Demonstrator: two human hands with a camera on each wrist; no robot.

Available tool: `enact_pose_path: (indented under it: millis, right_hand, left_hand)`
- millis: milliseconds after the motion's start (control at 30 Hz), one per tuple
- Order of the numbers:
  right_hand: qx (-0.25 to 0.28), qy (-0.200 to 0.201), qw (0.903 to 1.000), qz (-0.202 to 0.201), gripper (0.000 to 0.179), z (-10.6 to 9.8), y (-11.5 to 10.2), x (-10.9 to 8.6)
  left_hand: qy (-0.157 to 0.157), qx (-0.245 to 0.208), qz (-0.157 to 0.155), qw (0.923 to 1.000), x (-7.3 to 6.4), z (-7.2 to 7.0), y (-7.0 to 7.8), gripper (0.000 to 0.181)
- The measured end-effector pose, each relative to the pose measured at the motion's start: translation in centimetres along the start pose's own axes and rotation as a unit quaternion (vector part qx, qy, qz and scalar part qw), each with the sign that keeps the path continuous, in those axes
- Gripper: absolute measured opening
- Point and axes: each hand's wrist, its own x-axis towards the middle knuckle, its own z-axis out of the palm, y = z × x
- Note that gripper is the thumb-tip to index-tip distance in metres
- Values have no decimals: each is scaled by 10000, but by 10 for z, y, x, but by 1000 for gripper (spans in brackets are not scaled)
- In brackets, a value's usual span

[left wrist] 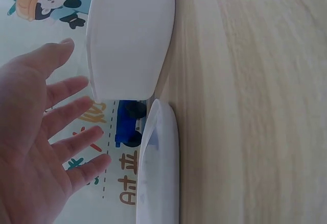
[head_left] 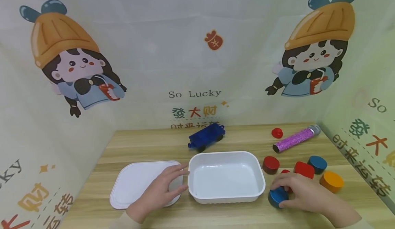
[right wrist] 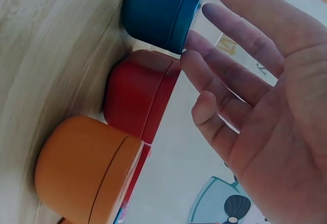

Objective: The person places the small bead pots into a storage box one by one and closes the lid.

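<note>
Landmark, one: a white container (head_left: 226, 200), rectangular with rounded corners, open side up, on a wooden table (head_left: 234, 218).

Hands, two. We record the left hand (head_left: 165, 188) at the container's left side, fingers apart and extended, fingertips just beside its rim; whether they touch it we cannot tell. We record the right hand (head_left: 303, 190) to the container's right, pinching a near blue canister (head_left: 277, 198) between thumb and fingers. That canister stands on the table just beside the container's near right corner.

Left of the container: one white lid (head_left: 139, 177), flat, partly covered by the left hand.

Beyond the container: one dark blue toy wagon (head_left: 206, 136), set at a slant.

Right of the container: we list one dark red canister (head_left: 271, 165), nearest its rim; one bright red piece (head_left: 304, 169), partly behind the right hand; one far blue canister (head_left: 318, 164); and one orange canister (head_left: 332, 181).

Beyond the container's far right corner: one small red item (head_left: 277, 133) and one glittery purple tube (head_left: 293, 139), silver-ended, lying aslant.
</note>
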Motion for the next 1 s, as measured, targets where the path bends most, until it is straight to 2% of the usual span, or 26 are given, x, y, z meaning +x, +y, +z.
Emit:
enact_pose_path:
  millis: [233, 333, 567, 800, 1000]
  right_hand:
    - [-6, -114, 9992, 375, 42, 1, 3, -1]
    - [1, -99, 9991, 412, 43, 2, 5, -1]
    - [-117, 117, 9996, 212, 39, 5, 6, -5]
    - [244, 303, 9992, -73, 37, 2, 8, -10]
    - [213, 889, 9944, -537, 39, -11, 8, -12]
  left_hand:
    - [49, 336, 111, 9994, -1, 2, -1, 39]
    - [127, 441, 196, 9988, 0, 3, -1, 40]
    - [120, 416, 168, 9989, 4, 3, 2, 41]
    - [119, 503, 238, 9984, 7, 4, 2, 39]
    - [158, 636, 274, 9975, 8, 4, 0, 38]
